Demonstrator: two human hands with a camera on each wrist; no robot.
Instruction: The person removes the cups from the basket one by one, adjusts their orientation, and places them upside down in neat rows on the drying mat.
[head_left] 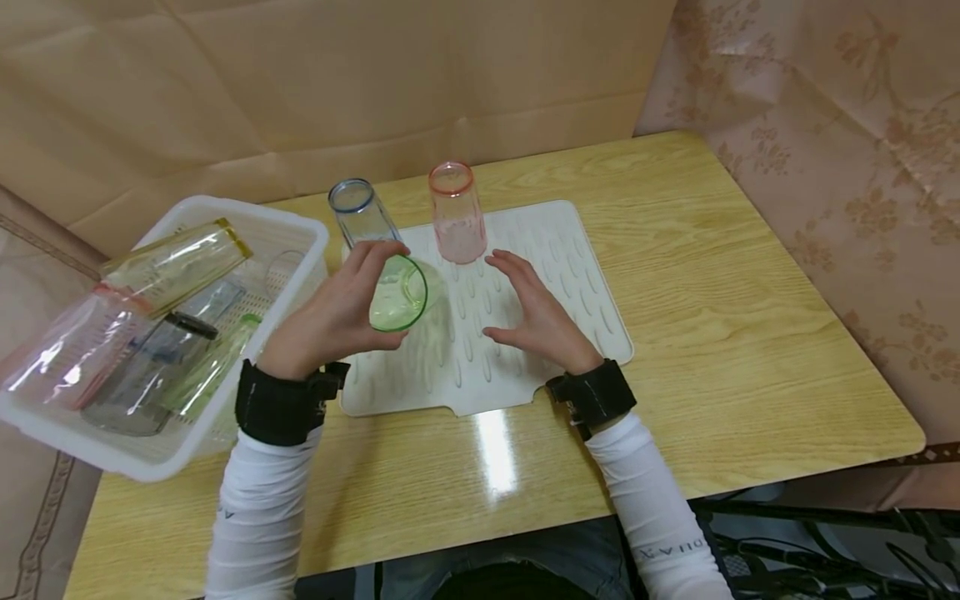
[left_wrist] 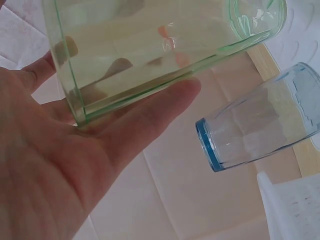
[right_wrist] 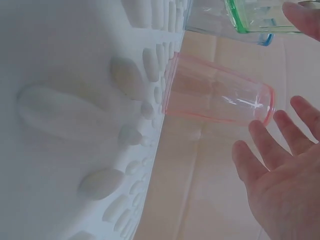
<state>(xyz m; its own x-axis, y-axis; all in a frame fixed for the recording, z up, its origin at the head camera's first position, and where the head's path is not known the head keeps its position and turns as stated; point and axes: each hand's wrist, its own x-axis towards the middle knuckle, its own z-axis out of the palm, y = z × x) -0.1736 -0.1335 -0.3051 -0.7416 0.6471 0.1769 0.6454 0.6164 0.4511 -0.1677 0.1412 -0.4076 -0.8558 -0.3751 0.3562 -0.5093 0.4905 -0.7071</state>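
Observation:
My left hand (head_left: 337,312) grips a clear green glass (head_left: 399,293) between thumb and fingers, above the left part of a white drying mat (head_left: 540,367). The glass's wide mouth faces up toward the head camera. Just to its right hovers my right hand (head_left: 536,321), thumb and fingers spread, holding nothing. Behind the left hand a blue-tinted glass (head_left: 363,208) stands narrow end up at the mat's back left corner, its lower part hidden by the fingers. Beside it a pink glass (head_left: 457,217) stands the same way. The right wrist view shows this pink glass (right_wrist: 215,90) beyond the right fingertips.
At the left, a white plastic basket (head_left: 315,242) holds several clear tinted glasses, yellow, pink, grey and green, lying on their sides. The wooden table (head_left: 720,333) extends to the right of the mat. A beige cloth (head_left: 375,75) hangs behind it.

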